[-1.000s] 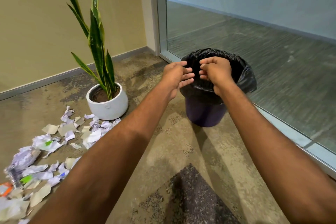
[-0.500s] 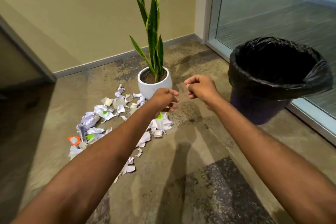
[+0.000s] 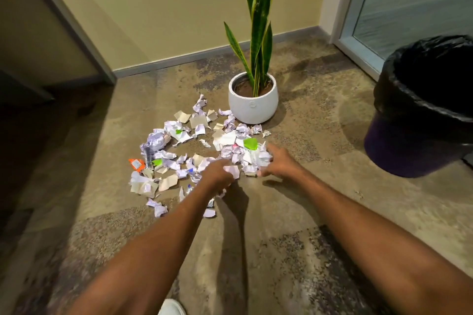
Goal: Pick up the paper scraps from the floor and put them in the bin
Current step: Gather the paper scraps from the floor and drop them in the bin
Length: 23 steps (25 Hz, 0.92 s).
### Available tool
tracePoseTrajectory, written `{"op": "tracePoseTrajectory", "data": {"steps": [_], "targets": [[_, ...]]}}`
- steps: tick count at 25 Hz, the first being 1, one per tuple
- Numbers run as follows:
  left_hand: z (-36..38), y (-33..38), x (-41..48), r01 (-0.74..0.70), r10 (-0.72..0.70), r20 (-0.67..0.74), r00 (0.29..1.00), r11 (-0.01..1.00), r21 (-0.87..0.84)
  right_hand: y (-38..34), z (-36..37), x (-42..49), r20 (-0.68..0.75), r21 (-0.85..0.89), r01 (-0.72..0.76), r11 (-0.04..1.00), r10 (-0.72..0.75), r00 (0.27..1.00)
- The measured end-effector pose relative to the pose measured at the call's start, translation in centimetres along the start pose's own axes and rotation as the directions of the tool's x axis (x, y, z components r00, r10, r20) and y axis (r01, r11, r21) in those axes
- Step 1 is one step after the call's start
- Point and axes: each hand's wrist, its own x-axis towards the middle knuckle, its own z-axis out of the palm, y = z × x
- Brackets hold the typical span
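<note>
— White and pale lilac paper scraps (image 3: 179,135) cover the floor (image 3: 320,140) left of centre. How many?
— Too many to count; dozens, spread in one loose patch. Among them I count one orange piece (image 3: 136,163) at the left edge and three green pieces, the largest (image 3: 250,143) near the right side.
— And the hands?
— Two. The left hand (image 3: 217,176) is down on the near edge of the patch, fingers curled around a pale scrap (image 3: 232,171). The right hand (image 3: 280,162) sits just beside it, fingers spread and pressed against a heap of scraps (image 3: 252,157).
— Anything behind them?
— One white pot (image 3: 253,106) with one tall snake plant (image 3: 258,23), touching the far scraps.
— The bin?
— One bin (image 3: 414,146) at the far right, upright, lined with one black bag (image 3: 422,71), well apart from the patch. I can't tell what's inside.
</note>
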Motion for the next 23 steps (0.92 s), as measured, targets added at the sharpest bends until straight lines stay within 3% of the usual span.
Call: {"op": "tracePoseTrajectory", "data": {"steps": [6, 12, 17, 21, 23], "targets": [[1.9, -3.7, -0.4, -0.023, 0.028, -0.045, 0.999, 0.994, 0.103, 0.5, 2.3, 1.5, 0.06, -0.338, 0.057, 0.94, -0.039, 0.997], [2.8, -2.2, -0.1, -0.024, 0.016, -0.059, 0.998, 0.989, -0.149, 0.1, 4.2, 1.9, 0.057, -0.445, 0.195, 0.874, -0.19, 0.98], [4.2, -0.8, -0.3, 0.01, -0.027, -0.037, 0.999, 0.914, -0.405, -0.5, 6.0, 1.7, 0.017, -0.232, 0.201, 0.952, -0.203, 0.979], [4.7, -0.3, -0.4, 0.074, -0.091, -0.001, 0.996, 0.818, -0.57, -0.9, 6.5, 1.0, -0.064, 0.03, 0.07, 0.997, -0.068, 0.996], [4.8, 0.0, -0.5, 0.106, -0.109, 0.036, 0.993, 0.761, -0.64, -1.0, 6.5, 0.7, -0.025, 0.158, 0.004, 0.987, -0.001, 1.0]]}}
